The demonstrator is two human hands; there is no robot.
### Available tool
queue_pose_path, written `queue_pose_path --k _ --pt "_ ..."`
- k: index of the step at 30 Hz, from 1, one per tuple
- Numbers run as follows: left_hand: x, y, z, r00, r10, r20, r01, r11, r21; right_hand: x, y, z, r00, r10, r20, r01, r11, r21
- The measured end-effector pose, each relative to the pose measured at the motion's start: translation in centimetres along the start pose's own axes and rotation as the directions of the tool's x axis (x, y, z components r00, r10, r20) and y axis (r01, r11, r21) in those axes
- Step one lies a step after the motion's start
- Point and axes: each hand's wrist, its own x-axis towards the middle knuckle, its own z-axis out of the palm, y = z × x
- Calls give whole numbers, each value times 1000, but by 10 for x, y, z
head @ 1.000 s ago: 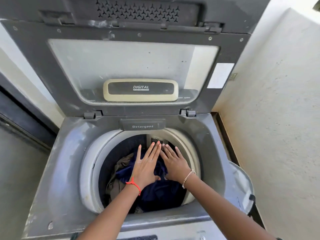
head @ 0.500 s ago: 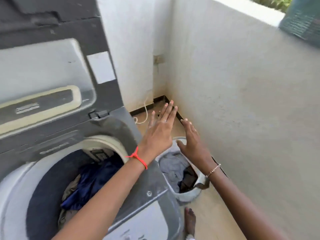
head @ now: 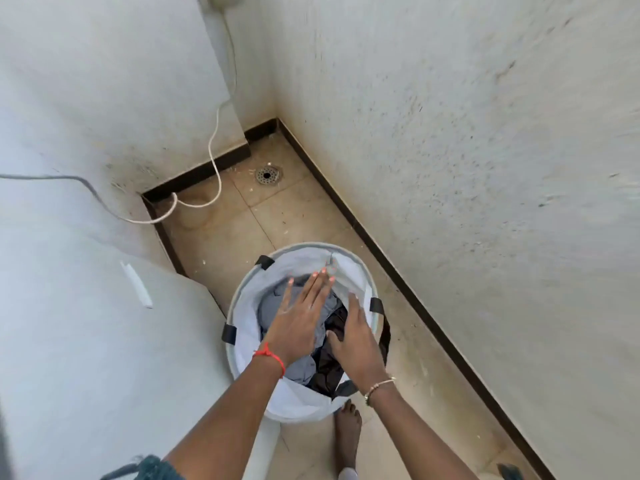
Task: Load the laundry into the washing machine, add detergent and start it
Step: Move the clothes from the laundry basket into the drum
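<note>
- Both hands have swung from the machine's drum to the laundry basket on the floor.
- Left hand and right hand spread flat, unclenched, over grey and dark clothes, nothing gripped.
- Loading looks unfinished; another armful seems next.

Both forearms reach forward and down from the lower frame. The left hand, a red thread at its wrist, is flat with fingers extended and together. The right hand, a beaded bracelet at its wrist, angles downward, palm down, fingers loosely extended.
</note>
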Motion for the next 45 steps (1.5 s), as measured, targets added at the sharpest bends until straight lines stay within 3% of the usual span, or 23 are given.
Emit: queue_pose_path --k 4,5,7,9,11,13,14,18,22,31,40,45 --pt "8 -21 100 1000 20 6 -20 998 60 41 32 81 996 68 53 -62 992 -106" --pt "15 -29 136 999 19 37 -22 997 79 57 49 114 998 60 -29 -64 983 -171" --pt "21 -41 140 994 102 42 -107 983 148 65 48 117 995 51 -86 -71 968 -242" --pt "38 -61 203 986 114 119 -137 970 203 92 88 181 993 15 -121 -54 942 -330" --pt "57 -85 226 977 174 123 -201 946 256 115 106 204 994 -38 -105 -3 930 -367" --pt "71 -107 248 961 178 213 -241 916 321 132 120 225 991 -60 -117 4 903 -430" --pt "75 -116 275 948 196 252 -274 906 323 140 137 250 996 -77 -52 46 897 -440" --pt "81 -140 323 919 286 271 -371 858 355 156 156 298 992 -127 -13 105 866 -488" --pt "84 -148 342 912 341 228 -406 829 384 168 158 324 984 -168 -65 107 833 -543" --pt "77 -154 386 942 312 121 -334 878 343 182 164 364 976 -194 -101 91 780 -619" --pt "72 -141 424 963 256 -83 -217 922 322 199 173 402 970 -143 -195 29 871 -491" --pt "64 -127 418 963 205 -172 -152 948 281 190 168 393 937 -218 -272 71 883 -465"
